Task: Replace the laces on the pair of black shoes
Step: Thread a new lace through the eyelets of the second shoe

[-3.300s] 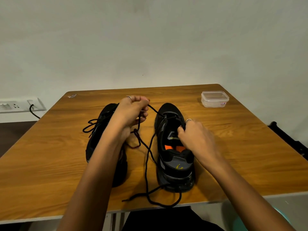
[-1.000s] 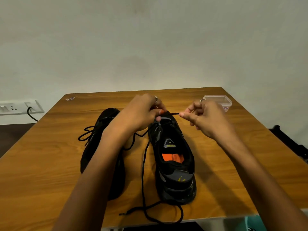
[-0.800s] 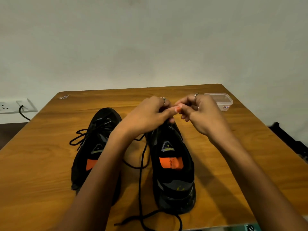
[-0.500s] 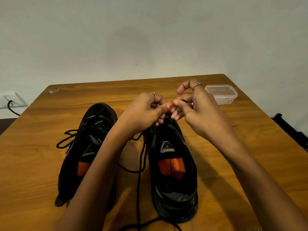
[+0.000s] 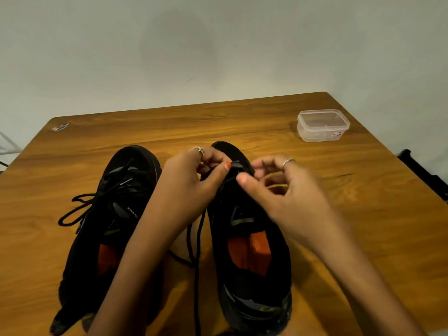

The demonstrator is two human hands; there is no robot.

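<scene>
On a wooden surface (image 5: 363,214) against a pale wall, two black shoes (image 5: 249,238) point toes away; left hand (image 5: 191,180) pinches a lace (image 5: 197,238), right hand (image 5: 286,190) loosely curled, holding nothing.

We see a dim, warm-lit scene with a soft shadow blotch on the far wall (image 5: 179,44). The right hand (image 5: 286,190) is smeared by motion blur. The desk (image 5: 363,214) bows at its edges from wide-angle distortion, and the shoes (image 5: 252,251) lose detail in darkness.
</scene>
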